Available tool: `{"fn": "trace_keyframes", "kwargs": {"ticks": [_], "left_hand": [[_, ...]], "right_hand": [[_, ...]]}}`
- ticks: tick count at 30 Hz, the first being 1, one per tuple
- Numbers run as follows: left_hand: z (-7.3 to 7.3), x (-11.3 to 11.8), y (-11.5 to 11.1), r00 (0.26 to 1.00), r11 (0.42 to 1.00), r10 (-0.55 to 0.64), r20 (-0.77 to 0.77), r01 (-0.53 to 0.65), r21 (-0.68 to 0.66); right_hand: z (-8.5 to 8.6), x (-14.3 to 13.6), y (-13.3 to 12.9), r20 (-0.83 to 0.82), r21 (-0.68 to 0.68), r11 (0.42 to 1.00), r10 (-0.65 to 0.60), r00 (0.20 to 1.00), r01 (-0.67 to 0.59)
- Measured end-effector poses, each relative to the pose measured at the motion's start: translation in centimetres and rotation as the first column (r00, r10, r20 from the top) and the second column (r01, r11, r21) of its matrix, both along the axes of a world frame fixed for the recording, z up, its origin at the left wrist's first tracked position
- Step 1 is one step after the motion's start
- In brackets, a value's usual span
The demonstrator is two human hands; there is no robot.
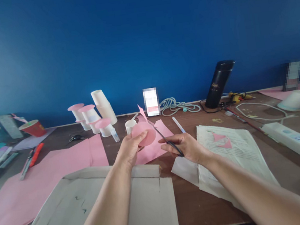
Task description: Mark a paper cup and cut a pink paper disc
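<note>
Fingers of the left hand (133,144) are closed on a pink paper disc (150,136), with the thumb on its upper face. Fingers of the right hand (189,147) grip the scissors (175,148), whose blades are at the disc's right edge. Both hands are above the pink sheet (164,127), near the middle of the scene.

As I judge it, the cutting of this disc is well advanced: its visible outline is mostly round. One narrow pink strip (141,113) rises at its far edge and seems not yet separated. The edge behind the left fingers is hidden, so I cannot tell if it is finished.

To the far left, three pink discs already lie on top of white paper cups (91,114). Larger pink sheets (62,161) at left are uncut in their visible parts.
</note>
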State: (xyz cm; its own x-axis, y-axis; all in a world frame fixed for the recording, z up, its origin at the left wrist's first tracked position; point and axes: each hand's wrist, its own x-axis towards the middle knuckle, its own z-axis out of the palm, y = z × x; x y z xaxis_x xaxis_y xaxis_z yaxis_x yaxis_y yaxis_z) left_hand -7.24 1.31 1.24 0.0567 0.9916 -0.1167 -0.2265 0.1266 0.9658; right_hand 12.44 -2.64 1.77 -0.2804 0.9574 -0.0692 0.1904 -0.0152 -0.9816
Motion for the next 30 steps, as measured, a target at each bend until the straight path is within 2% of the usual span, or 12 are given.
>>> {"fn": "trace_keyframes", "kwargs": {"ticks": [10,19,27,30], "left_hand": [[-0.1,0.0,0.1,0.998,0.999,0.005,0.058,-0.003,-0.033],[0.4,0.5,-0.1,0.972,0.995,0.049,0.229,-0.027,-0.097],[0.2,1.2,0.2,0.897,0.962,0.162,0.412,-0.050,-0.270],[-0.1,1.3,0.4,0.870,0.956,0.176,0.462,-0.038,-0.292]], "right_hand": [[0.2,-0.3,-0.1,-0.014,0.000,1.000,-0.015,1.000,0.015],[0.4,-0.3,0.4,-0.003,0.025,0.978,-0.208,0.978,0.208],[-1.5,-0.3,0.9,-0.024,0.059,0.991,-0.120,0.992,0.121],[-2.3,-0.4,0.9,-0.017,0.111,0.989,-0.097,0.995,0.098]]}}
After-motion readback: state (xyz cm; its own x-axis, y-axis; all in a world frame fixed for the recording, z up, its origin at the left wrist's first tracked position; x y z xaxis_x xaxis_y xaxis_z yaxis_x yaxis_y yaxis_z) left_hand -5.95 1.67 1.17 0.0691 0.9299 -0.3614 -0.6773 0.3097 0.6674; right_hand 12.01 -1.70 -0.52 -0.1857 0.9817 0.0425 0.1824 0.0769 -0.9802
